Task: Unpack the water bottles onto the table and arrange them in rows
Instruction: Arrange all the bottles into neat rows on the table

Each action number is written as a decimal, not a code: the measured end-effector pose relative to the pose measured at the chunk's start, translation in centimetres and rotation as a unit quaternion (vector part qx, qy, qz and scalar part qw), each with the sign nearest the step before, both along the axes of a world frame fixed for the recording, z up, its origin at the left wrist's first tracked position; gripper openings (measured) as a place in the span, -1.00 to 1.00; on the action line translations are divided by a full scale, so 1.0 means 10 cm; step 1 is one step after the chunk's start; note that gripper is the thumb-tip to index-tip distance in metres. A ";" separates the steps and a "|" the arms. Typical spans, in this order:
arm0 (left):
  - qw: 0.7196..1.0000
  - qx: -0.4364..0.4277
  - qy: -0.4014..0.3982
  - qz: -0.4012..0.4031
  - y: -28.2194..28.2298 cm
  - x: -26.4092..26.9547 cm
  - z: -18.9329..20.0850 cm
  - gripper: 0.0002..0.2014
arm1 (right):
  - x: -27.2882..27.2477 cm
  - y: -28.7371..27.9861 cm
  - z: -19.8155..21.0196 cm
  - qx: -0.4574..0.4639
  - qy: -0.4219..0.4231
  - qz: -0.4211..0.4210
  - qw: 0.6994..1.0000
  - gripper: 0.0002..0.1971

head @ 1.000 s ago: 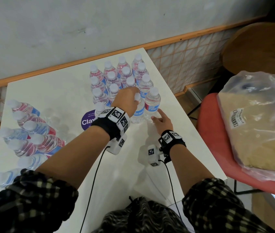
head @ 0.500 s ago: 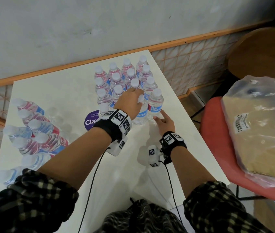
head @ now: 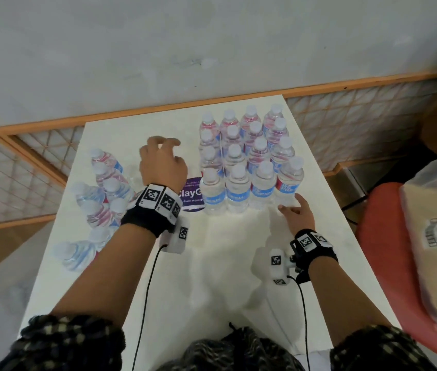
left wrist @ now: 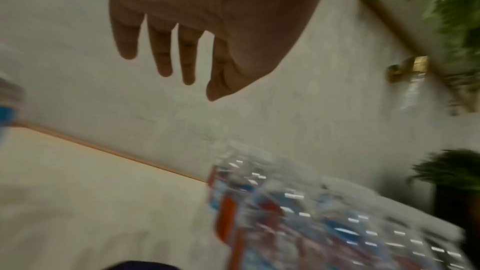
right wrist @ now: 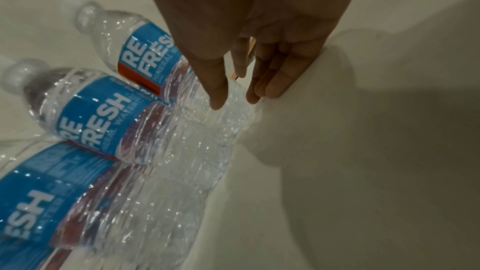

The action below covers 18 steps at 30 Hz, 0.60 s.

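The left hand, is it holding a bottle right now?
No, the left hand hangs in the air with its fingers spread and nothing in it, above the bare table between the two bottle groups.

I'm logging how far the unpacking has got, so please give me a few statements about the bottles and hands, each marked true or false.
1. The upright bottles stand in rows on the right part of the table. True.
2. The left hand grips a bottle by its cap. False: it holds nothing and hangs above the table between the two groups of bottles.
3. The right hand has its fingers at the base of the front right bottle. True.
4. The bottles on the left all stand upright. False: they lie on their sides in a bunch.
5. A purple sticker lies on the table beside the front row. True.
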<state>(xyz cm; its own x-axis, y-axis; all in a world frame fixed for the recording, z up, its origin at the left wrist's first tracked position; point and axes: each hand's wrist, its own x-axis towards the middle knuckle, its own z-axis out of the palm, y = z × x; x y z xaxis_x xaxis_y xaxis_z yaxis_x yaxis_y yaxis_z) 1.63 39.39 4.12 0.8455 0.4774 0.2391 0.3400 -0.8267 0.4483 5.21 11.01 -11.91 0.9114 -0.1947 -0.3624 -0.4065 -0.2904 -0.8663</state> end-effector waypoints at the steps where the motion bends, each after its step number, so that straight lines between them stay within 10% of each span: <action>1: 0.998 0.004 0.048 0.044 0.14 -0.06 -0.01 -0.57 | 0.00 0.00 -0.01 -0.005 0.005 -0.004 1.000 -0.42; 6: 0.960 0.038 0.250 0.122 0.72 -0.23 -0.08 -0.62 | -0.01 0.01 -0.01 -0.039 0.023 -0.007 0.999 -0.67; 18: 0.959 0.070 0.264 0.069 0.78 -0.23 0.01 -0.79 | -0.11 0.03 -0.01 -0.006 0.027 0.074 0.997 -0.75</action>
<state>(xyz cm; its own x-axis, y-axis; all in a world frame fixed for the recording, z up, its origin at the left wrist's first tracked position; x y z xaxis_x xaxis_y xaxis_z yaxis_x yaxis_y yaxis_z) -0.65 47.23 4.24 0.7977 0.5875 -0.1358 0.5993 -0.7975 0.0703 4.13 11.35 -11.97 0.9095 -0.0646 -0.4106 -0.4048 -0.3616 -0.8398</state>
